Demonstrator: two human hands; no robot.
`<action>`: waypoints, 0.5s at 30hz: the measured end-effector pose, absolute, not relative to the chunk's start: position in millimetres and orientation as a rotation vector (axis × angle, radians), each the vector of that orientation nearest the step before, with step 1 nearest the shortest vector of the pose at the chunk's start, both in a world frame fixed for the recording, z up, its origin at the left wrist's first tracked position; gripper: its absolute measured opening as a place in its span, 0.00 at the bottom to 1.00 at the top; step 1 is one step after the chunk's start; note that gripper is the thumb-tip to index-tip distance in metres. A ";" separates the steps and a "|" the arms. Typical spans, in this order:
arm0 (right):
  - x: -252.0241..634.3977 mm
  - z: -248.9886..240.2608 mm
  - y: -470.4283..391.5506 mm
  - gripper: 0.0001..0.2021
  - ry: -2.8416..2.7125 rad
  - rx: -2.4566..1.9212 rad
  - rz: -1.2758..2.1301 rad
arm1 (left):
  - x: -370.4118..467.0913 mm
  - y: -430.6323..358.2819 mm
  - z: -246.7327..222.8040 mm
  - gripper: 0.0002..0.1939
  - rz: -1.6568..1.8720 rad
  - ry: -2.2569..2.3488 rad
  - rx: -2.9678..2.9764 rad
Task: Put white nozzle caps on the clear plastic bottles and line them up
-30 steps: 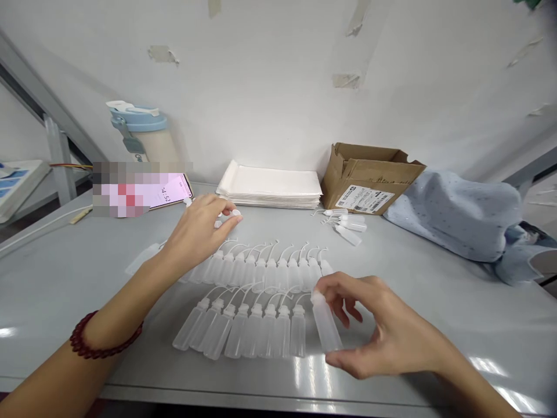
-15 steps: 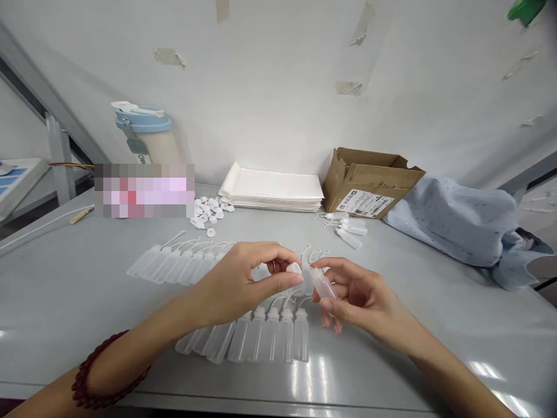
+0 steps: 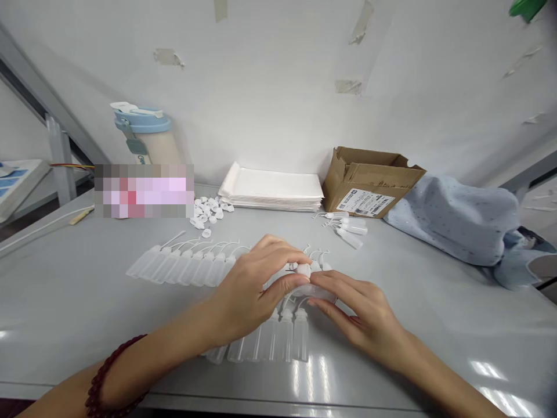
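Between thumb and fingers my left hand (image 3: 265,284) pinches a small white cap (image 3: 303,270). My right hand (image 3: 365,313) is closed around a translucent plastic bottle (image 3: 322,292), which lies on its side right by the cap; fingers cover much of it. Whether cap and bottle touch, I cannot tell. Beneath my hands stretches a front row of clear squeeze bottles (image 3: 286,337) with thin white strap-like pieces at their necks. Another row of such bottles (image 3: 187,267) lies behind my left hand, partly covered by it.
White caps (image 3: 209,209) lie heaped at the back, beside a stack of white padded envelopes (image 3: 274,186). Several more bottles (image 3: 350,229) rest before a cardboard box (image 3: 369,183). Blue cloth (image 3: 456,220) is at right. A blue-lidded tumbler (image 3: 145,130) stands at left.
My left hand has moved right with the cap, close against the bottle. My right hand has turned over the bottle, tipping it sideways. One loose cap near the heap has shifted slightly left.
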State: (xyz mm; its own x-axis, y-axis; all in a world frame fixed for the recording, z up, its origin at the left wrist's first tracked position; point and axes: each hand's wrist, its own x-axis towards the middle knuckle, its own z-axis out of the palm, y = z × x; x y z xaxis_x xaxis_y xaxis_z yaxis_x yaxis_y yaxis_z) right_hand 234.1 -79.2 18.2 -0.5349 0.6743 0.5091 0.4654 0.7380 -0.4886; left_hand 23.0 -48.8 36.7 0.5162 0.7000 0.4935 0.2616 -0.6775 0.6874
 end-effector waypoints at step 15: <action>233.8 21.5 -79.3 0.19 -2.186 -0.883 0.301 | 26.9 -54.0 53.8 0.10 0.533 1.020 1.814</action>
State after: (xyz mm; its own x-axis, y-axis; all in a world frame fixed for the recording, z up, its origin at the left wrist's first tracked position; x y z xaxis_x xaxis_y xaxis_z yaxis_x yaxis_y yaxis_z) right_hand 233.8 -79.3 21.5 -0.4840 0.6762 0.5555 0.5008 0.7346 -0.4578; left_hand 26.9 -54.0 53.8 0.5566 0.8275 -0.0740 0.4117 -0.1974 0.8897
